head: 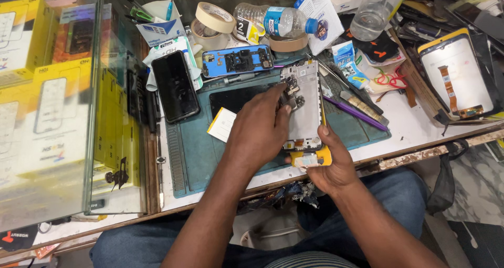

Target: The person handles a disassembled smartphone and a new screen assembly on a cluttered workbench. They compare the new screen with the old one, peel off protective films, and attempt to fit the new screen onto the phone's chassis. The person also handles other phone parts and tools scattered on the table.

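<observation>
An opened phone frame (304,107) lies lengthwise on a teal work mat (194,147), its inner parts showing. My left hand (260,129) rests over the frame's left side, with fingertips pinching a small dark part near its upper end. My right hand (331,165) grips the frame's near end, thumb along the right edge, where a yellow piece (315,157) sticks out. A blue phone back shell (237,60) with exposed parts lies beyond the frame.
A black phone (175,85) lies left of the mat. Tape rolls (215,18), a water bottle (275,20), a purple tool (354,112) and a screen panel (457,76) crowd the back and right. Yellow boxes (31,89) sit behind glass on the left.
</observation>
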